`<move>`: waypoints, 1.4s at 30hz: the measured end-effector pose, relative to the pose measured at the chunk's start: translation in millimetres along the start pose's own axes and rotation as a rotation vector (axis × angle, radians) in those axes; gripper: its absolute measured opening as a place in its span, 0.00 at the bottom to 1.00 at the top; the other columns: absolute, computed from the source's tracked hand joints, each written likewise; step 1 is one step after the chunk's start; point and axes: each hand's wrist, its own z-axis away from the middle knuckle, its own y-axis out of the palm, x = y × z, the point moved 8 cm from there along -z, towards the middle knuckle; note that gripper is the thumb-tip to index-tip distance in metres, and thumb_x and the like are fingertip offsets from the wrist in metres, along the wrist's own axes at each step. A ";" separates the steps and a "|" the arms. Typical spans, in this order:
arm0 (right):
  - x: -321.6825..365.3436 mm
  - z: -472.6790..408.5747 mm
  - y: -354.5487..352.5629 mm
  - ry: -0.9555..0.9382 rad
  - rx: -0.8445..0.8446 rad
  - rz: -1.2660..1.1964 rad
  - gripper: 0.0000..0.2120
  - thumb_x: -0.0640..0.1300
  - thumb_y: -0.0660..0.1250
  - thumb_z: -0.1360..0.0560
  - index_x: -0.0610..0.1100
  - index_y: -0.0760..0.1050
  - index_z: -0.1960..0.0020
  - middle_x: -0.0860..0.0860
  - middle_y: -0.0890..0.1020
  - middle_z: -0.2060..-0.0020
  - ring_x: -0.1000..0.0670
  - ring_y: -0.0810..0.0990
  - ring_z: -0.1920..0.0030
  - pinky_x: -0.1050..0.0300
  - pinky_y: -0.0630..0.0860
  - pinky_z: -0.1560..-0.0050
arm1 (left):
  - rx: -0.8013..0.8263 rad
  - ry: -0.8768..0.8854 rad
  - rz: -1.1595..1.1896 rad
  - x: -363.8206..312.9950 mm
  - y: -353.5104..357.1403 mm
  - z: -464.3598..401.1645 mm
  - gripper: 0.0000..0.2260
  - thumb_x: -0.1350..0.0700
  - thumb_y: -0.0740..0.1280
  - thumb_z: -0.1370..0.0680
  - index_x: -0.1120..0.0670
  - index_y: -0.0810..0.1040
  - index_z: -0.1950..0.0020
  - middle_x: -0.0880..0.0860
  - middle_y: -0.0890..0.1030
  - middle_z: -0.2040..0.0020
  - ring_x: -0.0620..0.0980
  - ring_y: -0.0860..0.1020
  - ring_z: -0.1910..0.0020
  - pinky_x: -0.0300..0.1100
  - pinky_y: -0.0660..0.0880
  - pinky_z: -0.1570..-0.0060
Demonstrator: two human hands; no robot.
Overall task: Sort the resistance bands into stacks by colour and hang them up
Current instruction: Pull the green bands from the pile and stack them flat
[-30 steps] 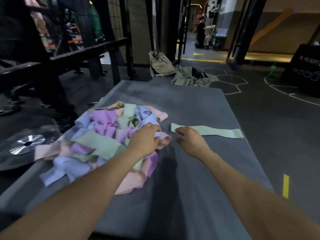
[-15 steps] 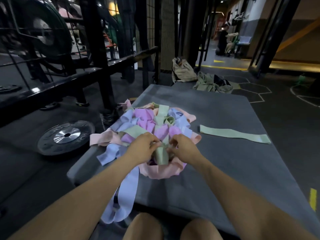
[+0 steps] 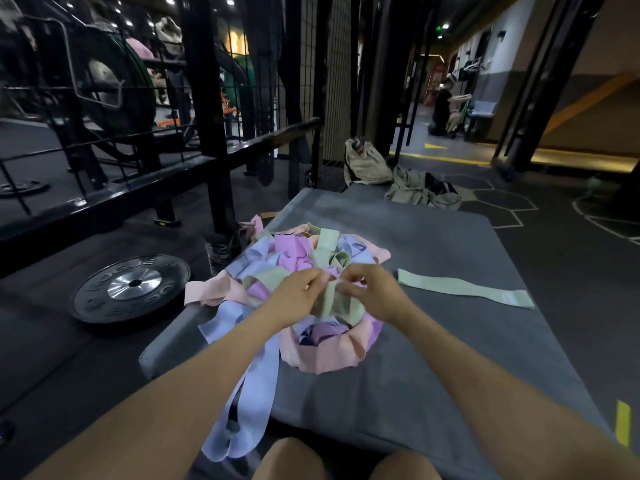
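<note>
A tangled pile of resistance bands (image 3: 277,261) in pink, purple, pale blue and green lies on the left part of a grey mat (image 3: 433,358). Above the pile's near side, my left hand (image 3: 298,292) and my right hand (image 3: 374,292) both pinch one green band (image 3: 337,304), which hangs in a loop between them. A single green band (image 3: 464,288) lies flat on the mat to the right, apart from the pile. Pale blue bands (image 3: 246,403) trail over the mat's near left edge.
A black weight plate (image 3: 130,287) lies on the floor to the left, beside a black rack frame (image 3: 207,109). Bags and clothing (image 3: 401,181) sit past the mat's far end. A person kneels far back (image 3: 445,110). My knees show at the bottom edge.
My right hand left the flat green band and came to the pile. Both hands have lifted a green band out of the pile. The camera has pulled back and tilted up.
</note>
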 end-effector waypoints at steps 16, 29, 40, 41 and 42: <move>-32.8 -1.3 -119.2 0.226 -0.516 -0.558 0.10 0.39 0.59 0.21 0.42 0.69 0.61 0.49 0.66 0.71 0.53 0.63 0.70 0.58 0.62 0.68 | 0.071 -0.029 0.220 -17.1 -28.8 -34.6 0.09 0.55 0.70 0.25 0.61 0.77 0.57 0.51 0.72 0.64 0.46 0.68 0.64 0.32 0.66 0.61; -39.1 28.8 -112.3 0.244 -0.252 0.301 0.04 0.38 0.63 0.25 0.42 0.67 0.55 0.47 0.74 0.62 0.42 0.74 0.56 0.56 0.65 0.63 | -0.439 -0.016 0.005 -35.8 -45.8 -35.0 0.05 0.60 0.61 0.21 0.57 0.68 0.56 0.49 0.68 0.67 0.49 0.67 0.67 0.42 0.61 0.65; -19.2 32.6 -104.4 0.119 -0.314 0.175 0.03 0.38 0.63 0.25 0.39 0.70 0.52 0.47 0.76 0.64 0.43 0.74 0.60 0.56 0.67 0.62 | 0.078 -0.044 0.004 -41.0 37.5 -34.8 0.26 0.54 0.75 0.30 0.54 0.64 0.39 0.54 0.70 0.45 0.52 0.73 0.51 0.42 0.72 0.51; -15.8 31.9 -101.1 0.098 -0.288 0.172 0.02 0.38 0.63 0.25 0.41 0.70 0.53 0.48 0.75 0.65 0.44 0.74 0.61 0.57 0.67 0.63 | 0.102 0.005 0.027 -50.0 44.2 -33.4 0.30 0.54 0.76 0.31 0.53 0.64 0.35 0.53 0.70 0.42 0.50 0.73 0.51 0.40 0.72 0.50; -13.1 31.2 -98.6 0.080 -0.266 0.175 0.02 0.38 0.63 0.25 0.42 0.69 0.54 0.50 0.74 0.66 0.45 0.73 0.62 0.57 0.67 0.63 | 0.131 0.039 0.083 -58.7 50.8 -32.1 0.33 0.54 0.76 0.32 0.51 0.63 0.33 0.52 0.71 0.41 0.48 0.73 0.51 0.37 0.72 0.50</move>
